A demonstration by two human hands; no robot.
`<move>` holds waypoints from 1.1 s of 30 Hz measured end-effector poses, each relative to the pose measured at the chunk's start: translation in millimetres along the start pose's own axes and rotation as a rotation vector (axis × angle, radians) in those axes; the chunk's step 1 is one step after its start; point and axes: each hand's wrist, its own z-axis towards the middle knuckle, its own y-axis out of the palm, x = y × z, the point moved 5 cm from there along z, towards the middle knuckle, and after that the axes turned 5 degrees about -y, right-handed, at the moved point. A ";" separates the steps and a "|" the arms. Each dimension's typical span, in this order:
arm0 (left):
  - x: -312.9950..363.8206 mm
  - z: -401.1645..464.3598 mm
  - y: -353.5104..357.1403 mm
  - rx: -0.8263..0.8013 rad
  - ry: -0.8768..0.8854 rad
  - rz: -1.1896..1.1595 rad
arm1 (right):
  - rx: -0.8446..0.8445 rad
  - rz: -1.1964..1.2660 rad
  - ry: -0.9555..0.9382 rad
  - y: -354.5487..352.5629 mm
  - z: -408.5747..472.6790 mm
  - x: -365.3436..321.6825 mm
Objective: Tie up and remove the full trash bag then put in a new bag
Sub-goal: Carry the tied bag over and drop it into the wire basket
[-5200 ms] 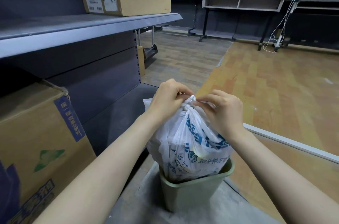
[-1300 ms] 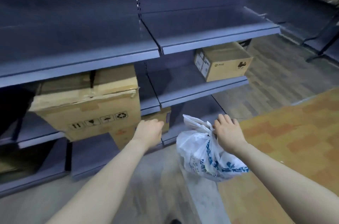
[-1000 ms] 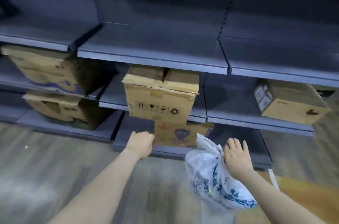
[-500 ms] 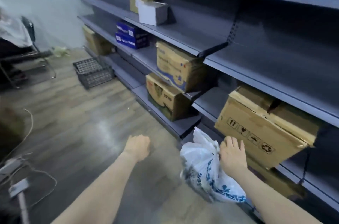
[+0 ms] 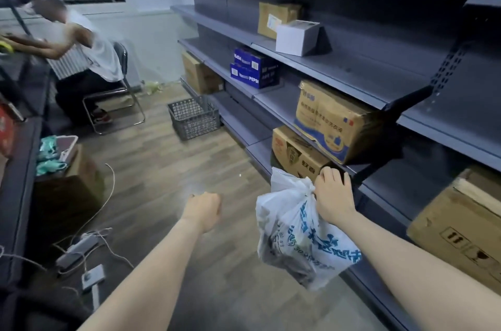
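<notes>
The right hand [image 5: 334,199] gripped the knotted neck of the full white thin-plastic trash bag with blue printed lettering [image 5: 301,238] — fingers curled over the gathered top, the crinkled loose ends sticking up just left of the knuckles. The bag hung below and to the left of that grip, clear of the floor, its film bulging and wrinkled, dark contents showing faintly through its lower side. The left hand [image 5: 204,210] was curled into a loose fist and held nothing, well left of the bag, over the grey-brown wood-grain plank floor [image 5: 162,168].

Just right of the bag ran the dark grey metal shelving unit [image 5: 366,70], with flat matte shelves and a perforated upright. On the shelf above the bag sat a dented brown cardboard box with blue print [image 5: 329,120]; on a lower shelf, touching distance behind the gripping hand, a brown cardboard box with black markings [image 5: 294,154]. To the bag's right, a creased tan cardboard box with handling symbols [image 5: 461,230] stood on a low shelf. Farther along the shelving from the bag lay two stacked dark blue cartons [image 5: 254,69] and a small white rectangular box [image 5: 296,36].

Beyond the bag on the floor, beside the shelving's base, stood a grey plastic lattice crate [image 5: 193,117]. Well to the bag's left, a seated person in a white top [image 5: 84,54] occupied a metal-framed chair [image 5: 122,102] — blurred. White cables and a grey power strip [image 5: 78,249] lay on the floor, left of the empty hand.
</notes>
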 end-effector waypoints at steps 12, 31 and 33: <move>-56.1 153.0 -31.3 0.059 -0.098 -0.070 | -0.002 0.032 -0.228 14.3 188.9 -63.7; -173.7 360.2 -58.0 0.036 -0.160 -0.079 | -0.027 -0.022 -0.287 29.5 442.4 -154.5; -194.1 392.1 -61.4 0.033 -0.145 -0.076 | -0.042 -0.029 -0.295 32.5 468.5 -170.0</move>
